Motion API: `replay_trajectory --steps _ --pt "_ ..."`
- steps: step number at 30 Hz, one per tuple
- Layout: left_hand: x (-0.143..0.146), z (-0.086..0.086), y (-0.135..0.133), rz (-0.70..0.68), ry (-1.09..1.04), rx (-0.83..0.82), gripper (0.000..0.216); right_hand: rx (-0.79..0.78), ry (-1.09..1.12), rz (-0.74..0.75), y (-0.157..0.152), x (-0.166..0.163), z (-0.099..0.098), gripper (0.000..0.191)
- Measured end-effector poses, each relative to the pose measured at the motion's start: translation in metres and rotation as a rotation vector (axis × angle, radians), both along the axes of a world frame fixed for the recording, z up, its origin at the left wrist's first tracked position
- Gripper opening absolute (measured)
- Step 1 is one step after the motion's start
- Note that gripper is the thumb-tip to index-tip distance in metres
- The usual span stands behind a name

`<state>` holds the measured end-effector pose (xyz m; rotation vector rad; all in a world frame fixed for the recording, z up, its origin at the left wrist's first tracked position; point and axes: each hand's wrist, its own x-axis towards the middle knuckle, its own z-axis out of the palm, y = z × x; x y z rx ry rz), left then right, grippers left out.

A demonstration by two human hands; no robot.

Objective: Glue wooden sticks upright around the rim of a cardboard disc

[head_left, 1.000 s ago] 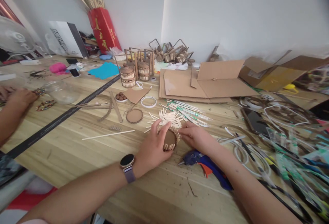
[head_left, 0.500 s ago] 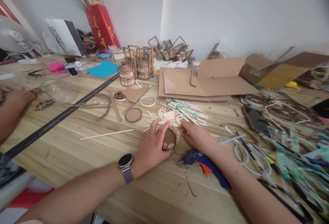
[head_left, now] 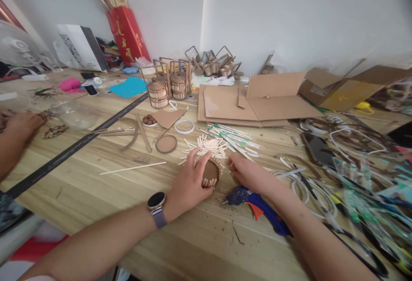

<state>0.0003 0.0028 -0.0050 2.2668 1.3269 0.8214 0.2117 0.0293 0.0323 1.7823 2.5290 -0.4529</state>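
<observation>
My left hand [head_left: 189, 182] grips the near and left side of a small round cardboard base [head_left: 211, 172], which has short pale sticks standing around its rim. Just right of it, my right hand [head_left: 246, 172] is closed, fingertips curled together; whatever they may pinch is too small or hidden to name. A blue glue gun [head_left: 265, 210] with an orange trigger lies on the table under my right forearm. Behind the base spreads a pile of short cut sticks [head_left: 210, 144]. A second round cardboard piece [head_left: 166, 144] with a dark edging lies to the left.
Green-marked wrapped sticks [head_left: 236, 137] lie behind the pile, before flattened cardboard [head_left: 230, 105]. Little lidded baskets [head_left: 158, 94] stand at the back. Cables, a phone [head_left: 318, 148] and tools crowd the right. Another person's hand [head_left: 24, 122] is at the far left near a glass jar [head_left: 75, 113].
My right hand has shifted slightly right, away from the round base. My left hand still holds the base in nearly the same place.
</observation>
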Motion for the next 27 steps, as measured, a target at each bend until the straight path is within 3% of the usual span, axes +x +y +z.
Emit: replay_trajectory --steps 10,16,20,23,27 --pt "0.001 0.001 0.0 0.001 -0.001 -0.006 0.092 0.017 -0.001 0.041 -0.004 -0.001 0.007 0.02" --pt "0.001 0.002 0.0 0.007 -0.009 -0.012 0.09 0.076 0.104 0.002 -0.005 0.013 0.034 0.017" --pt "0.001 0.002 0.0 0.008 -0.003 -0.009 0.09 -0.067 0.344 0.057 -0.017 0.008 0.049 0.012" --pt "0.002 0.001 0.001 0.011 -0.011 -0.002 0.089 -0.117 0.391 0.108 -0.025 -0.004 0.047 0.011" --pt "0.002 0.0 0.001 0.006 -0.013 0.007 0.089 0.028 0.357 0.215 -0.026 -0.016 0.036 0.012"
